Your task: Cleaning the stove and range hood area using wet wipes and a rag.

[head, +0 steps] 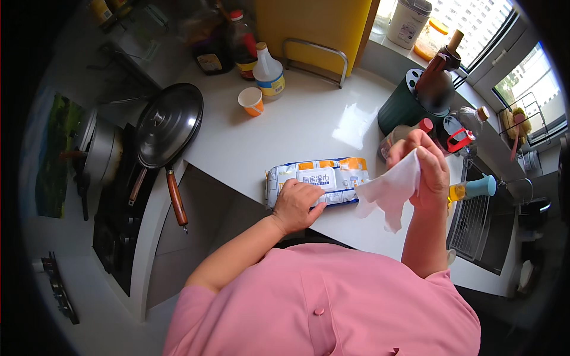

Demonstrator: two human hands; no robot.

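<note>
In my raised right hand (425,167) a thin white wet wipe (392,191) is pinched between thumb and fingers and hangs down in loose folds. My left hand (298,202) lies over the near side of a soft pack of kitchen wet wipes (352,171), its fingertips on the white plastic lid (318,178) and the thumb apart. The lid looks closed, partly covered by the fingers. The pack lies flat near the front edge of the white countertop (307,129).
Behind stand an orange-and-white paper cup (251,101), a white bottle (269,73) and a metal rack (316,58). A lidded frying pan (169,124) is over the stove at left. To the right are a dark green utensil holder (396,107), bottles and a sink (485,218).
</note>
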